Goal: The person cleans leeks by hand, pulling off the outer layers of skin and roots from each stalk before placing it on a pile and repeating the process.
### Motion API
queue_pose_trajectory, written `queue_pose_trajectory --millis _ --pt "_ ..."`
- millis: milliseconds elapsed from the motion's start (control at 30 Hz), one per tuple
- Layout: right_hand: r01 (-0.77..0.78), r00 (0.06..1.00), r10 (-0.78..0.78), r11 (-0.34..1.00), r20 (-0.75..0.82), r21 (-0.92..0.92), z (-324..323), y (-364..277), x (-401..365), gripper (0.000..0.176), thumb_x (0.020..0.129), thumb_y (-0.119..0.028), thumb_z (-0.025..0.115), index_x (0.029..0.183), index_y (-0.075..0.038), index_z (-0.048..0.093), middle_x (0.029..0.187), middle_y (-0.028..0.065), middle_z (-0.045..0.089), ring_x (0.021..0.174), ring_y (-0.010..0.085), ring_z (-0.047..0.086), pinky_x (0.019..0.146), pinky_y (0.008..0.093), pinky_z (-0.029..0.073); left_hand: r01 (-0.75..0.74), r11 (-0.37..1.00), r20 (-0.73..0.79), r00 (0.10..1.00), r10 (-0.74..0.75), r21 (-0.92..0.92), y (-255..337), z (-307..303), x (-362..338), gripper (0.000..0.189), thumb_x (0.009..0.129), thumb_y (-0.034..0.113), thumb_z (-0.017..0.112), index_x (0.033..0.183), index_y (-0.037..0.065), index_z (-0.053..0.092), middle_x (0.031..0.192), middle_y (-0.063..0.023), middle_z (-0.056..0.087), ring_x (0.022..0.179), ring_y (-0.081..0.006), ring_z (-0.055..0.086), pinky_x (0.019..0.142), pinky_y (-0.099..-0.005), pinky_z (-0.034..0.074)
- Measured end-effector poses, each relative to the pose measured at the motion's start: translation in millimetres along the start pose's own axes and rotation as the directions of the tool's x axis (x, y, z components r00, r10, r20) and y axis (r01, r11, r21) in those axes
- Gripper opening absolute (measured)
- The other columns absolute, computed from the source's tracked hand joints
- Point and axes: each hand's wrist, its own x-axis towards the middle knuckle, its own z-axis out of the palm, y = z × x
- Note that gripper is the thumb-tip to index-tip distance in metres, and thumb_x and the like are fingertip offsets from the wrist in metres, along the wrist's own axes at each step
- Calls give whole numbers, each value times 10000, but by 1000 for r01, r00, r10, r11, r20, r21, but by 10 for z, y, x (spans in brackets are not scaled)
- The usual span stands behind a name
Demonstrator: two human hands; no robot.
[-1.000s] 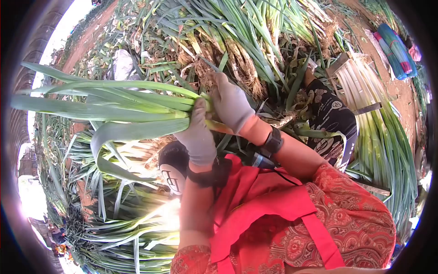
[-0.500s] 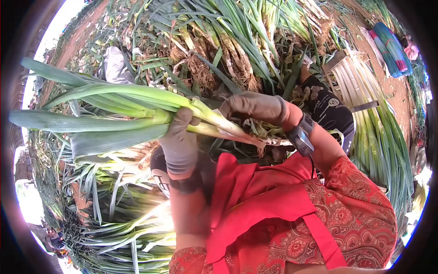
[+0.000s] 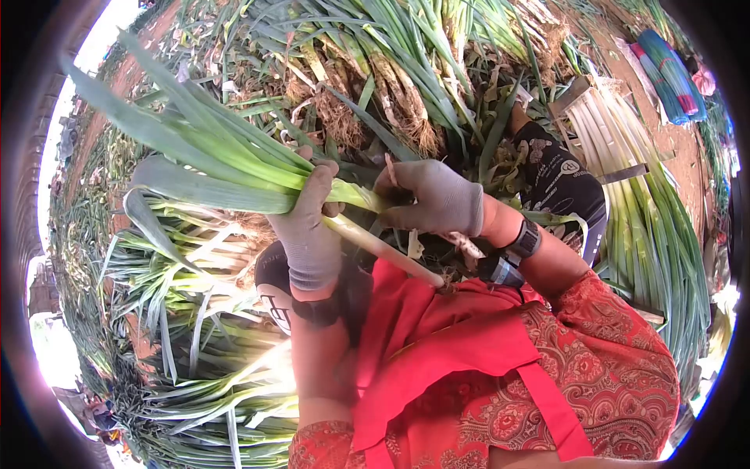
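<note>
My left hand [image 3: 308, 230], in a grey glove, is wrapped around a couple of leeks [image 3: 226, 168] where the green leaves meet the pale stalks. Their leaves fan out to the upper left. One bare white stalk [image 3: 383, 250] slants down toward my lap, its root end near the red apron [image 3: 437, 352]. My gloved right hand [image 3: 437, 195] is closed around another stalk just right of the left hand. A thin strip of peel sticks up by its fingers, and a pale stalk end shows below it.
Rooted leeks [image 3: 391, 86] lie heaped in front. A bundle of cleaned leeks [image 3: 625, 156] rests in a holder on the right, and more leeks [image 3: 226, 391] lie at the left. Blue rolled material [image 3: 668, 78] is at the far right. Leaf scraps cover the ground.
The leeks have tilted, their leaf tips rising. My right hand has turned and closed around one stalk, and the other stalk now shows whiter and separated, pointing at my lap.
</note>
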Motion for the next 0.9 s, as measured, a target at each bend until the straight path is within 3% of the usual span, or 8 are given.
queue_pose_trajectory --millis 100,233,333,433,567,667,833,900 --pt "-60 993 84 961 -79 270 -33 -150 34 299 778 -164 781 994 1 657 827 99 645 732 140 601 684 300 492 -19 999 -19 1000 18 -40 -7 34 -5 388 862 52 634 1226 -25 525 941 -99 648 675 -91 570 517 -191 390" --pt "162 969 -162 987 -186 -15 35 -155 192 155 840 -126 723 868 11 657 758 65 614 687 117 575 638 285 468 -27 997 39 999 30 -72 24 -6 -21 369 859 47 633 1209 -28 546 915 -109 651 603 -81 511 504 -186 380" --pt "89 967 -81 996 -242 23 106 -131 187 176 811 -175 723 872 -24 655 744 139 610 671 233 619 622 345 471 -56 994 27 998 58 -95 -10 -40 -23 370 848 34 634 1203 -28 551 920 -116 653 587 -86 503 503 -186 381" --pt "-80 969 146 949 -200 303 129 -80 109 132 860 -150 663 884 -20 656 744 90 623 665 140 606 605 306 473 -65 990 34 997 70 -127 -10 -64 -31 370 837 22 637 1193 -34 554 923 -122 652 593 -88 509 500 -192 387" --pt "-141 884 439 583 -164 800 191 164 -39 201 947 -181 582 1046 -12 629 882 26 669 687 71 591 608 221 490 -108 976 14 993 113 -191 -32 -150 10 369 830 17 640 1184 -40 553 914 -139 647 604 -101 517 501 -212 394" --pt "-32 900 410 405 -150 914 252 393 -128 255 974 -211 562 1118 -6 604 925 45 677 710 96 628 634 228 514 -115 969 -29 993 112 -217 -35 -110 -3 361 829 15 638 1175 -42 554 914 -151 644 604 -110 516 503 -221 396" --pt "159 944 245 246 -220 956 242 65 60 230 992 -206 534 1128 -23 563 1107 126 629 1003 182 624 822 306 507 -103 981 -4 995 104 -164 5 -94 -5 355 828 26 638 1167 -44 556 923 -159 644 600 -118 509 503 -223 396" --pt "161 976 111 206 -187 965 250 172 94 198 988 -193 536 1093 -28 561 1069 119 626 942 181 615 793 302 500 -117 973 -15 993 117 -196 41 -97 -6 356 821 23 633 1164 -42 562 919 -154 647 601 -116 510 502 -219 392"
